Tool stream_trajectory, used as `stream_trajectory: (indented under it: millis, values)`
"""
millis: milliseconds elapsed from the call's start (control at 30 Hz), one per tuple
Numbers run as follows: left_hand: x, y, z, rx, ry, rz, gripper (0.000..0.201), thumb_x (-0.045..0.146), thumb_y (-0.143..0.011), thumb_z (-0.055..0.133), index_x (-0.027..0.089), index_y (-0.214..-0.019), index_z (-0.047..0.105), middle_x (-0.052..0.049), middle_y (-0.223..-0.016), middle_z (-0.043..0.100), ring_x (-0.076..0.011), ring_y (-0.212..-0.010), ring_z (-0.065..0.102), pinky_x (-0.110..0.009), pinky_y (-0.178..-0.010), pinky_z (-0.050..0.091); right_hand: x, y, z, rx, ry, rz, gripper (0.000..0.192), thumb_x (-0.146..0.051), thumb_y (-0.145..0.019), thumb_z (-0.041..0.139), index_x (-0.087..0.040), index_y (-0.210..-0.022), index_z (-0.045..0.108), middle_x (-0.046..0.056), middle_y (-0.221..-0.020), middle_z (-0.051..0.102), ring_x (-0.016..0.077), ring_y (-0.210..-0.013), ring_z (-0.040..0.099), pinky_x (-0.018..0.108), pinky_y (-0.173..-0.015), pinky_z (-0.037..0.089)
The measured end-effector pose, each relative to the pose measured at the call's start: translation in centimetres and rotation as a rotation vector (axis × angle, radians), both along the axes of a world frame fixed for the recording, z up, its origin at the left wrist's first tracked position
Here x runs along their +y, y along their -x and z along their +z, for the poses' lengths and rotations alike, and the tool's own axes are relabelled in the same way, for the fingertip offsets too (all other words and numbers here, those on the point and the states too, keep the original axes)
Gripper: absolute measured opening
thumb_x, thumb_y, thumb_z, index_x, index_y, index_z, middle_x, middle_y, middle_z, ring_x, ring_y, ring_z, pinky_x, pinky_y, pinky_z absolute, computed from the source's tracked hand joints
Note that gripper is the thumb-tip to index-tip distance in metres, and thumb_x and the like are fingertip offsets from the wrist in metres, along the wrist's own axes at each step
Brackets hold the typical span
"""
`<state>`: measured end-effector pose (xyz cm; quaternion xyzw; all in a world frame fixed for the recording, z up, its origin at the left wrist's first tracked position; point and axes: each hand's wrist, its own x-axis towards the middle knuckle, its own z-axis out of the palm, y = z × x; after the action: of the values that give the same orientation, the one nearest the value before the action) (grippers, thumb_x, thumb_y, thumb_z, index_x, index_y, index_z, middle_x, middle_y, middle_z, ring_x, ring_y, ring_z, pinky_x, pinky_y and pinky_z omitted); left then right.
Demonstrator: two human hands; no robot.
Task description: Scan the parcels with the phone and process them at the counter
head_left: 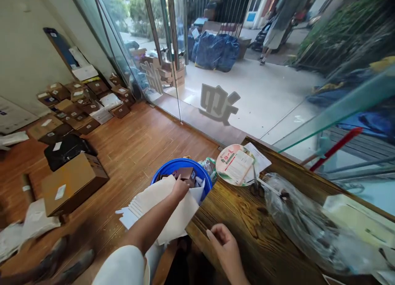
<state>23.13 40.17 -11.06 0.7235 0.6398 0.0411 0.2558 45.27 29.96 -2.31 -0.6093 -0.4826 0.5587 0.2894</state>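
While my left hand (pixel 180 187) pinches the paper (pixel 160 211) over the bin (pixel 173 166), probably to drop it, my right hand (pixel 224 239) rests empty, fingers curled, on the worktop (pixel 247 219).

Left hand (pixel 180 187) holding white sheets (pixel 160 207) over blue bin (pixel 173 166), wooden counter (pixel 247 223)
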Motion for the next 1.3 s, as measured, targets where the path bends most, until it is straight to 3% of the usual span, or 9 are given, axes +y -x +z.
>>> stream_trajectory:
  millis: [67, 167, 233, 367, 567, 667, 800, 967, 1300]
  values:
    - [-2.5, 0.9, 0.2, 0.049, 0.017, -0.027, 0.013, 0.006, -0.079, 0.055, 0.012, -0.072, 0.065, -0.007, -0.074, 0.065, -0.0210, -0.081, 0.061, -0.045, -0.088, 0.042, 2.3, 3.1, -0.9, -0.101, -0.056, 0.211, 0.021, -0.031, -0.074, 0.056, -0.019, -0.091, 0.059, 0.007, -0.091, 0.063, 0.0216, -0.084, 0.062, 0.031, -0.074, 0.050]
    - [-7.5, 2.6, 1.7, 0.109, 0.003, -0.009, 0.019, 0.007, -0.082, 0.050, 0.013, -0.079, 0.067, -0.013, -0.087, 0.066, -0.0248, -0.092, 0.060, -0.047, -0.094, 0.039, 5.8, 8.1, -2.9, -0.467, -0.098, 0.704, 0.076, -0.012, -0.056, 0.072, -0.020, -0.127, 0.046, 0.014, -0.135, 0.047, 0.0302, -0.129, 0.040, 0.042, -0.104, 0.034]
    - [-10.8, 4.1, 2.6, 0.139, -0.009, 0.027, 0.022, 0.008, -0.084, 0.047, 0.015, -0.087, 0.067, -0.014, -0.099, 0.066, -0.0256, -0.104, 0.057, -0.050, -0.104, 0.030, 7.5, 11.0, -4.7, -0.647, -0.063, 0.901, 0.100, -0.002, -0.034, 0.081, -0.019, -0.127, 0.048, 0.017, -0.134, 0.050, 0.0386, -0.132, 0.033, 0.054, -0.109, 0.021]
    - [-16.3, 8.5, 3.9, 0.155, -0.088, 0.165, 0.027, 0.007, -0.085, 0.046, 0.022, -0.097, 0.065, -0.004, -0.102, 0.069, -0.0233, -0.107, 0.057, -0.056, -0.111, 0.012, 10.0, 14.2, -7.7, -0.778, 0.062, 0.956, 0.068, -0.010, -0.034, 0.085, -0.016, -0.099, 0.064, 0.011, -0.094, 0.070, 0.0370, -0.097, 0.062, 0.054, -0.092, 0.040]
    - [-22.5, 16.8, 11.1, 0.145, -0.450, 0.462, 0.032, 0.013, -0.080, 0.047, 0.031, -0.103, 0.061, 0.000, -0.100, 0.069, -0.0186, -0.091, 0.063, -0.049, -0.108, 0.027, 14.3, 14.2, -9.2, -1.056, -0.039, 0.764, 0.048, -0.020, -0.065, 0.075, -0.016, -0.109, 0.056, 0.016, -0.123, 0.054, 0.0328, -0.120, 0.046, 0.047, -0.097, 0.036]
    - [-25.4, 17.7, 12.9, 0.035, -0.566, 0.617, 0.035, 0.014, -0.076, 0.049, 0.030, -0.106, 0.060, -0.003, -0.106, 0.064, -0.0213, -0.100, 0.058, -0.054, -0.107, 0.029, 15.7, 14.3, -9.3, -1.088, -0.009, 0.841, 0.023, -0.017, -0.069, 0.072, -0.015, -0.090, 0.062, 0.008, -0.100, 0.064, 0.0252, -0.099, 0.058, 0.046, -0.088, 0.044]
    - [-29.2, 15.0, 7.3, 0.032, -0.311, 0.659, 0.025, 0.023, -0.078, 0.050, 0.030, -0.086, 0.072, -0.008, -0.124, 0.055, -0.0362, -0.125, 0.038, -0.066, -0.097, 0.031, 15.9, 14.4, -7.3, -1.002, -0.149, 0.929, 0.012, -0.023, -0.086, 0.055, -0.016, -0.080, 0.062, 0.003, -0.084, 0.066, 0.0164, -0.080, 0.061, 0.034, -0.076, 0.048]
    - [-32.2, 11.2, -0.8, -0.136, -0.044, 1.071, 0.028, 0.022, -0.070, 0.048, 0.027, -0.076, 0.076, -0.010, -0.127, 0.054, -0.0359, -0.124, 0.042, -0.059, -0.099, 0.035, 15.8, 13.0, -2.7, -0.914, -0.435, 0.851, 0.031, -0.030, -0.094, 0.035, -0.016, -0.084, 0.060, 0.011, -0.090, 0.066, 0.0220, -0.089, 0.061, 0.030, -0.076, 0.042]
    - [-31.1, 13.1, 1.2, -0.460, -0.188, 1.043, 0.034, 0.020, -0.066, 0.044, 0.026, -0.082, 0.074, -0.009, -0.108, 0.067, -0.0296, -0.106, 0.058, -0.054, -0.094, 0.043, 18.5, 11.0, 5.5, -0.849, -0.656, 0.550, 0.043, -0.049, -0.089, 0.028, -0.018, -0.078, 0.056, 0.013, -0.073, 0.067, 0.0261, -0.069, 0.061, 0.032, -0.059, 0.039]
